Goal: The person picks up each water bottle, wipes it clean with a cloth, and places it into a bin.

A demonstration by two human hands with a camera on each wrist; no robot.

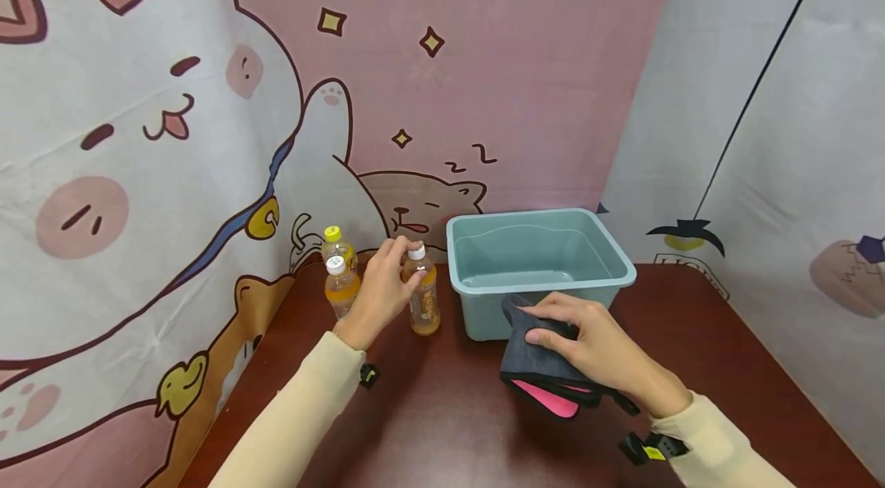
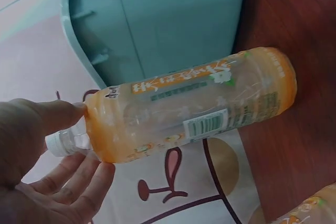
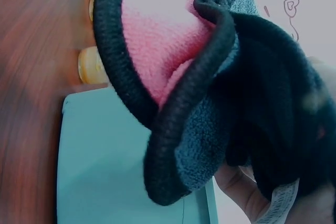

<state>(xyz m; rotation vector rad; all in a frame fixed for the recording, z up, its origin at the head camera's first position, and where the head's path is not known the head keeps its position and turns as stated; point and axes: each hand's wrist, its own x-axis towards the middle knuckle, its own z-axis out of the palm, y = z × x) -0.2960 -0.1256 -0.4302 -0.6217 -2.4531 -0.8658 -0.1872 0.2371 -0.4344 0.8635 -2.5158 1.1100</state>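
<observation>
Right fingers (image 1: 563, 307) round dark, pink-backed, black-edged cloth (image 1: 531, 362)

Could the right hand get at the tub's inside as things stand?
Probably yes: the tub is open on top, and the right hand, gripping a cloth, is at its near side.

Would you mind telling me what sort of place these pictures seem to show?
It looks like a small staged tabletop workspace, perhaps for recording: a wrinkled cartoon-print backdrop stands behind a reddish-brown table, which bears a plastic tub and drink bottles.
</observation>
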